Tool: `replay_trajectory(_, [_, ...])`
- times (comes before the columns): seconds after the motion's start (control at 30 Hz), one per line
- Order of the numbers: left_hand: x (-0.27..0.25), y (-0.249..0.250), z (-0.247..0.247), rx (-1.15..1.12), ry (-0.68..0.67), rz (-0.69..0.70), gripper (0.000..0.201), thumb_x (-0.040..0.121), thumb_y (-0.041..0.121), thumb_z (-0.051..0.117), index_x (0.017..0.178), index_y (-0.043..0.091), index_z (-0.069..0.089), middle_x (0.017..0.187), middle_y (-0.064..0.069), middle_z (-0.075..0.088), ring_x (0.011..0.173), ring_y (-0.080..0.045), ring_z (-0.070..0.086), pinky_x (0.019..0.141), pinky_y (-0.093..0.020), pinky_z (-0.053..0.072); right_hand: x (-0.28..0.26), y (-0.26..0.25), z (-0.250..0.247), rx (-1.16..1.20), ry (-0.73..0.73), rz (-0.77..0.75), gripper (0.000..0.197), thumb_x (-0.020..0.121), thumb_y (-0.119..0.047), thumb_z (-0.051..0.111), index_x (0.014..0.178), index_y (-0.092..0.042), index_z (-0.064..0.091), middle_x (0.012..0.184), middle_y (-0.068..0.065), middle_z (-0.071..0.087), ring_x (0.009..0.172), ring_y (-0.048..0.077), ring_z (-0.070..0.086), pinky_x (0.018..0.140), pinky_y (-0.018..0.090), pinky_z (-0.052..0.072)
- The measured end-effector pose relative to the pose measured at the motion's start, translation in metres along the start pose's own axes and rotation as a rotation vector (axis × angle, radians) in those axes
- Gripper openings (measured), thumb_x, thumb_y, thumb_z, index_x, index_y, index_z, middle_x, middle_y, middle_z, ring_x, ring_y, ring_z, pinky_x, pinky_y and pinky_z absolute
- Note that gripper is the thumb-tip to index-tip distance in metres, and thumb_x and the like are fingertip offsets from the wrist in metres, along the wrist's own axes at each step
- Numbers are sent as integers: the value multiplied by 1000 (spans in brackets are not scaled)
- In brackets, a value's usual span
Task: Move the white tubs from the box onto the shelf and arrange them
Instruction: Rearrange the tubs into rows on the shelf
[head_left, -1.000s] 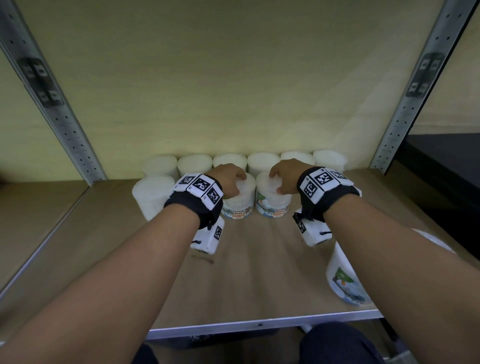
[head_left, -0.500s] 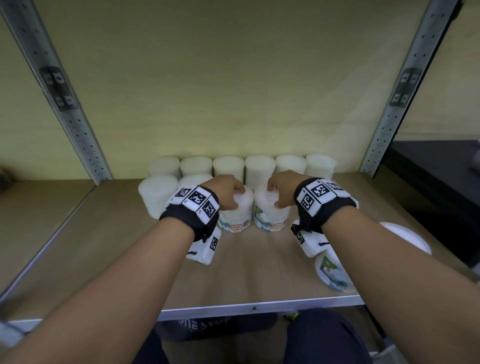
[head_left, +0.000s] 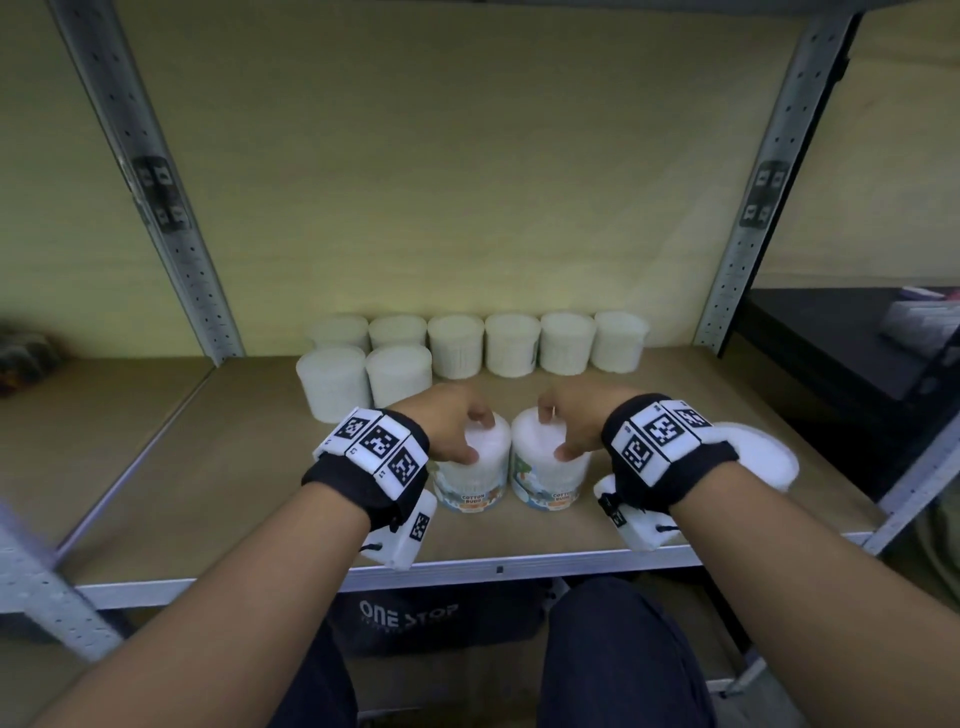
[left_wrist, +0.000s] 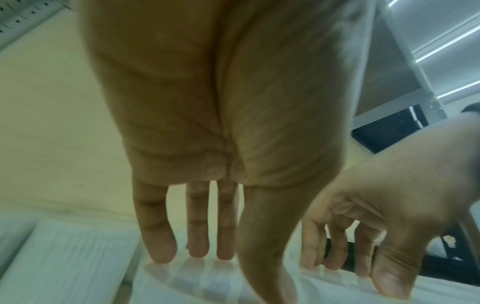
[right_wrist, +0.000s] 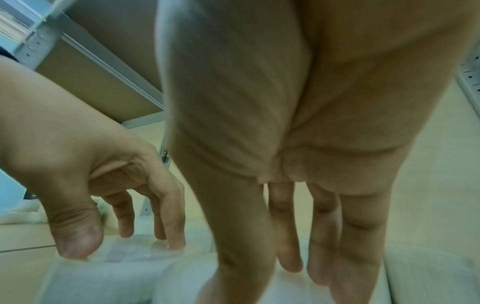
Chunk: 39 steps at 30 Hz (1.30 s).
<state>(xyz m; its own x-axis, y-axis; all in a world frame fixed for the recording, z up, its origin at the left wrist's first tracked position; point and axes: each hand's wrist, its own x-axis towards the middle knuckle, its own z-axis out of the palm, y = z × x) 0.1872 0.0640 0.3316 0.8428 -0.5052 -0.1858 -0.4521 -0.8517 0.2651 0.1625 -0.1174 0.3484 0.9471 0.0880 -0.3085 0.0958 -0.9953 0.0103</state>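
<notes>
Near the front edge of a wooden shelf (head_left: 249, 467), two labelled white tubs stand side by side. The left hand (head_left: 447, 423) clasps the left tub (head_left: 475, 480) from above; the right hand (head_left: 574, 423) appears to clasp the right tub (head_left: 543, 483) likewise. More tubs (head_left: 511, 345) line the back.

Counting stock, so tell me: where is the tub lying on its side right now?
In the head view, the tipped tub lies at the shelf's right end near the front edge, just behind the right wrist, right of the two upright labelled tubs under the hands.
</notes>
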Motion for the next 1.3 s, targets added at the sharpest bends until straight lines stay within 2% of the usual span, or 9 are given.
replay_trajectory(0.23, [-17, 9, 9, 4, -20, 43, 49, 83, 23, 71, 129, 24, 55, 136, 2, 50, 123, -18, 49, 88, -23, 37, -24, 10, 16, 122, -6, 15, 53, 82, -23, 73, 130, -20, 50, 135, 3, 49, 119, 24, 52, 100, 35, 45])
replay_trajectory(0.53, [-24, 14, 16, -3, -6, 54, 48, 82, 27, 72, 128, 27, 55, 134, 5, 51, 122, -19, 49, 102, -36, 43, -40, 17, 24, 202, 8, 21, 53, 84, -22, 71, 133, -22, 49, 140, 3, 45, 123, 23, 50, 103, 32, 41])
replay_trajectory(0.67, [-25, 13, 14, -6, -24, 60, 49, 84, 29, 70, 130, 27, 54, 136, 4, 50, 122, -18, 49, 100, -31, 42, -43, 17, 19, 226, -2, 17, 54, 83, -22, 72, 133, -22, 52, 138, 3, 48, 122, 22, 51, 103, 34, 43])
replay_trajectory(0.77, [-26, 10, 7, -52, -8, 46, 47, 88, 30, 64, 133, 25, 52, 139, 3, 50, 126, -17, 49, 100, -27, 40, -41, 17, 10, 263, 36, -6, 44, 86, -23, 70, 128, -22, 57, 130, 1, 56, 114, 19, 56, 98, 31, 45])
replay_trajectory(0.87, [-28, -3, -1, -92, 58, 12, 46, 90, 28, 61, 135, 23, 51, 140, 1, 51, 128, -15, 48, 103, -27, 40, -33, 12, 0, 330, 114, -33, 34, 87, -25, 66, 120, -19, 62, 118, 1, 63, 101, 16, 59, 92, 28, 47])
replay_trajectory(1.0, [-32, -32, -12, -123, 111, -74, 50, 91, 27, 60, 138, 20, 47, 142, -1, 49, 129, -15, 48, 104, -26, 39, -15, -10, -14, 445, 201, -86, 22, 87, -17, 64, 109, -14, 67, 105, 3, 68, 100, 19, 64, 91, 30, 52])
replay_trajectory(1.07, [-34, -48, -19, -122, 140, -123, 51, 91, 30, 59, 139, 20, 47, 142, 0, 50, 128, -15, 49, 102, -25, 39, -5, -24, -21, 452, 234, -129, 19, 88, -17, 63, 106, -12, 68, 102, 2, 68, 95, 17, 63, 84, 27, 50])
replay_trajectory(1.13, [-35, -65, -26, -126, 169, -170, 51, 90, 31, 60, 138, 19, 48, 140, 0, 52, 125, -16, 51, 100, -25, 40, 6, -39, -28, 442, 246, -164, 19, 90, -19, 62, 107, -14, 68, 102, 0, 65, 92, 14, 59, 78, 23, 45])
replay_trajectory(1.3, [-35, -109, -38, -172, 262, -254, 46, 88, 28, 63, 132, 16, 54, 133, -4, 55, 120, -20, 53, 98, -28, 43, 41, -75, -43, 386, 267, -215, 23, 89, -13, 58, 110, -14, 69, 111, 3, 66, 96, 16, 59, 80, 21, 43])
